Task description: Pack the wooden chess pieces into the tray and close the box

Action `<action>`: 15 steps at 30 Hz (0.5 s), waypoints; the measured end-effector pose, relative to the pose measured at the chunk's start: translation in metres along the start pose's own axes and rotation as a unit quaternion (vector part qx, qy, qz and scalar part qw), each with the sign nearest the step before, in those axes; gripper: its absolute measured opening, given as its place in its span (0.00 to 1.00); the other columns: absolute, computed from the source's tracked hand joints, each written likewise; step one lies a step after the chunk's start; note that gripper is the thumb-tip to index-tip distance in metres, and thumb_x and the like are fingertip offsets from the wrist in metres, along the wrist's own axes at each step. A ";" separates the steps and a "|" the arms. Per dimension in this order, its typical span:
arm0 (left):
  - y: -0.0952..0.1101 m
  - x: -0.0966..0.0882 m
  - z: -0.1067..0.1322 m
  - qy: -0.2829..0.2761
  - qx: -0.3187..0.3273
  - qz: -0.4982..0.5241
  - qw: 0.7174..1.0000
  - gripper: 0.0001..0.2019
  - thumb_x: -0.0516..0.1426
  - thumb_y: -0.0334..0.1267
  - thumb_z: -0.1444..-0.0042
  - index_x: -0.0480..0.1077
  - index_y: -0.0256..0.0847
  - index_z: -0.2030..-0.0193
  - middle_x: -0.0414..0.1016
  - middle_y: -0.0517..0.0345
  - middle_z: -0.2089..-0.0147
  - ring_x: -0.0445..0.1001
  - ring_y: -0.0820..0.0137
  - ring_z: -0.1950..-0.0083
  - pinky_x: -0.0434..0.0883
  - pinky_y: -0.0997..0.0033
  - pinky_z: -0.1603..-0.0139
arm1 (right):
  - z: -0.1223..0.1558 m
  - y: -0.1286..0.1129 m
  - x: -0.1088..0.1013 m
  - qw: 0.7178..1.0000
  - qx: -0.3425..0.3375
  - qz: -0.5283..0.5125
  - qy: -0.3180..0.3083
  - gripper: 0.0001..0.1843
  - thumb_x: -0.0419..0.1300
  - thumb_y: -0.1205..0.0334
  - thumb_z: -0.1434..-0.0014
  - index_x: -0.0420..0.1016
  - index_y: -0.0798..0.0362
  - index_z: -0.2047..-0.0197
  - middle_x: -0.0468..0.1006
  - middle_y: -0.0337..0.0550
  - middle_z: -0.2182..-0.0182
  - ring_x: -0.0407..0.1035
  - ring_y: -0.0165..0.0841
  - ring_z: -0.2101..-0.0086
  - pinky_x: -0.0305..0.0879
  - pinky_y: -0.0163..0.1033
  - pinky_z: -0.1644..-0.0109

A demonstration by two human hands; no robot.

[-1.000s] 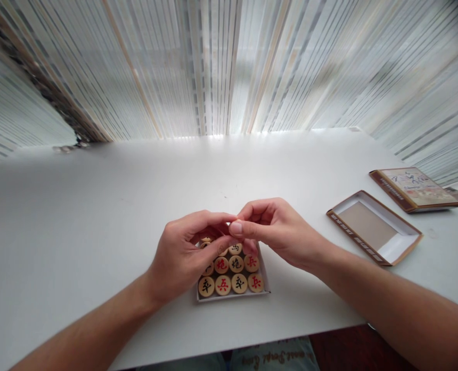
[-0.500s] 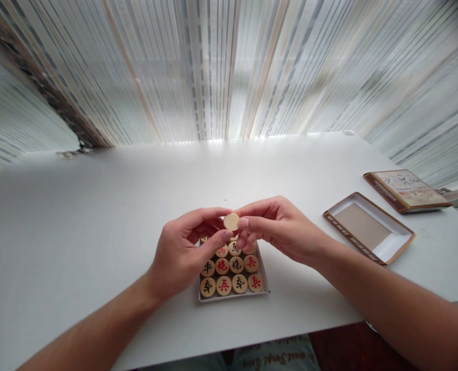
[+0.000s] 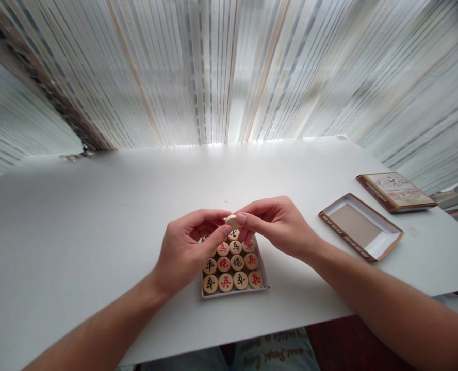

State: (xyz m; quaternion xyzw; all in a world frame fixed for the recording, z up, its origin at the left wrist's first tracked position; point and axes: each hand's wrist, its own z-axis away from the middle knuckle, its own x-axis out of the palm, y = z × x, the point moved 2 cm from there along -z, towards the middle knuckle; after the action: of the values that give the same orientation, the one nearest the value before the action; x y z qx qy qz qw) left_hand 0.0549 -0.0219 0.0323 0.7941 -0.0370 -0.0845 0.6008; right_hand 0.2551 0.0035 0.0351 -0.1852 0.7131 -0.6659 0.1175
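Note:
Between the fingertips of both hands is a round, pale wooden Chinese chess piece point(image 3: 232, 222), a plain face without any mark turned to me. My left hand point(image 3: 190, 239) pinches it from the left with thumb and fingers. From the right, my right hand point(image 3: 273, 221) grips it the same way. Below them lies a shallow white tray point(image 3: 234, 294) filled with rows of Chinese chess pieces point(image 3: 237, 263), lettered in red and black. My hands hide the tray's far rows.
An open brown-edged box half point(image 3: 360, 226) with a white inside lies to the right on the white table point(image 3: 78, 232). Behind it rests a printed box part point(image 3: 397, 191). Striped curtains point(image 3: 213, 67) hang along the table's far edge.
The held piece has tilted a little and sits slightly lower between my fingertips, and the black-lettered piece behind it shows more. Both hands keep their hold; the whole view has shifted slightly.

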 end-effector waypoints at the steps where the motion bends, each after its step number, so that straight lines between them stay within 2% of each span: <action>1: -0.001 0.000 0.000 0.002 0.004 -0.009 1.000 0.09 0.72 0.37 0.39 0.85 0.39 0.53 0.89 0.51 0.56 0.87 0.67 0.59 0.85 0.73 0.56 | 0.000 0.000 0.000 1.000 -0.002 0.005 -0.001 0.16 0.79 0.50 0.42 0.92 0.54 0.58 0.87 0.45 0.73 0.80 0.32 0.73 0.78 0.34 0.68; 4: -0.002 -0.003 0.001 0.009 0.038 -0.048 0.998 0.07 0.71 0.37 0.38 0.85 0.39 0.55 0.88 0.52 0.58 0.86 0.67 0.61 0.84 0.71 0.58 | -0.001 -0.001 0.001 1.000 0.011 0.001 -0.020 0.19 0.79 0.47 0.42 0.92 0.54 0.57 0.88 0.47 0.70 0.82 0.33 0.70 0.81 0.36 0.64; 10: 0.000 -0.007 0.002 -0.015 0.173 -0.129 0.976 0.06 0.68 0.30 0.36 0.84 0.41 0.54 0.86 0.51 0.56 0.83 0.67 0.58 0.81 0.67 0.55 | 0.001 -0.006 -0.001 0.998 0.035 0.000 -0.053 0.23 0.83 0.54 0.49 0.91 0.54 0.52 0.90 0.49 0.63 0.84 0.36 0.63 0.81 0.37 0.60; 12: 0.000 -0.007 0.002 -0.024 0.187 -0.124 0.974 0.07 0.68 0.29 0.36 0.84 0.41 0.53 0.86 0.51 0.55 0.82 0.67 0.58 0.82 0.67 0.56 | 0.005 -0.009 -0.003 0.998 0.018 0.024 -0.056 0.24 0.83 0.56 0.49 0.90 0.54 0.50 0.90 0.49 0.60 0.84 0.39 0.61 0.83 0.41 0.56; 15: -0.001 -0.006 0.001 -0.010 0.179 -0.117 0.977 0.07 0.69 0.30 0.37 0.83 0.40 0.53 0.84 0.53 0.58 0.81 0.70 0.63 0.82 0.69 0.61 | 0.016 -0.015 -0.006 0.994 -0.043 0.091 -0.049 0.21 0.81 0.60 0.46 0.89 0.54 0.49 0.88 0.49 0.57 0.84 0.40 0.57 0.84 0.46 0.49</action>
State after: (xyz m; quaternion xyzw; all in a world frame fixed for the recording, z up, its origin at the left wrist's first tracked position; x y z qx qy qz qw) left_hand 0.0483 -0.0216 0.0316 0.8869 0.0361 -0.1540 0.4341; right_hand 0.2689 -0.0089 0.0478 -0.1567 0.7482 -0.6113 0.2048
